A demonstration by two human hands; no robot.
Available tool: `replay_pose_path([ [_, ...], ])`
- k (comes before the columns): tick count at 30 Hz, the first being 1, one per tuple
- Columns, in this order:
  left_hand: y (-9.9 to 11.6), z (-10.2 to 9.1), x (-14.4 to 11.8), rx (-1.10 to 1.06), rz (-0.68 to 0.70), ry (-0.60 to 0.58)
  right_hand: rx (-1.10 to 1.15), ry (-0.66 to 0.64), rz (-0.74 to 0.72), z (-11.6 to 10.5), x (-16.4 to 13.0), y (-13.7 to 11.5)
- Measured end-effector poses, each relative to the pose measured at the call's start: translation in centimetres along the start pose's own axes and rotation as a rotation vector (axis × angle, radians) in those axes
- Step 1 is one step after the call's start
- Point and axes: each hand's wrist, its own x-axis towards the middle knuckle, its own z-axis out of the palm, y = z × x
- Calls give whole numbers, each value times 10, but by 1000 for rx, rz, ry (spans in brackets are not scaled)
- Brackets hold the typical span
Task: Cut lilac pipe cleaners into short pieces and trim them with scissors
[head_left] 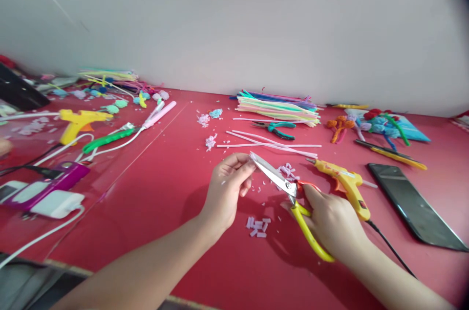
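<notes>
My right hand (pixel 331 219) grips yellow-handled scissors (pixel 284 184), blades pointing up-left toward my left hand (pixel 229 188). The left hand's thumb and fingers are pinched together right at the blade tips; whatever small piece they hold is too small to make out. Below the hands, several short pale pink cut pieces (pixel 258 227) lie on the red table (pixel 176 192). More pink scraps (pixel 287 170) sit just behind the blades.
A yellow glue gun (pixel 346 184) lies right of the scissors, with a black phone (pixel 414 207) beyond. Pipe cleaners (pixel 278 106), green pliers (pixel 280 129) and loose white stems (pixel 271 144) lie behind. Another glue gun (pixel 78 123), chargers and cables crowd the left.
</notes>
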Motion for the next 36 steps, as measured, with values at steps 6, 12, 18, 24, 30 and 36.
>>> replay_pose_path([
  [6,0,0,0,2,11,-16,5,-35,12,1,0,-1],
  [12,1,0,0,18,6,-8,5,-31,29,-1,1,-2],
  [18,1,0,0,16,1,-7,11,-55,46,-1,1,-2],
  [24,3,1,0,19,-17,4,6,-50,47,0,-1,0],
  [30,1,1,-1,4,-16,-21,67,-76,116,0,5,-1],
  [36,-6,2,-1,-13,-85,-71,116,-70,114,-10,11,-9],
])
